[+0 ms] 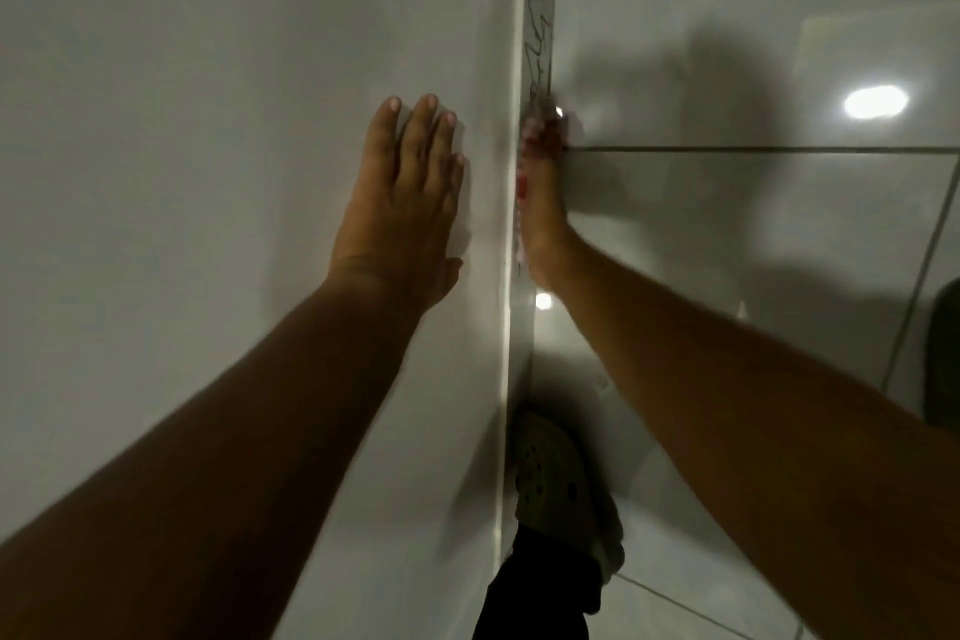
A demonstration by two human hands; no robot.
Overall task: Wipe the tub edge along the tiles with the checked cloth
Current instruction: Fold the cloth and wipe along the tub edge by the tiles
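Right hand [540, 203] presses the cloth [522, 187] into the seam where the tub edge [511, 68] meets the tiles [727, 234].

The cloth is mostly hidden under the hand; only blurred red-and-white bits show along the seam, so the fingers seem curled onto it, though how tightly cannot be told. The left hand [405, 203] lies flat and open on the smooth white tub wall, holding nothing. Wiping well likely means steady pressure along the narrow strip, towards the dark scribbled marks [537, 31] above. The tiles are glossy, reflecting lamps, with thin dark grout lines. A perforated shoe [550, 478] stands below.
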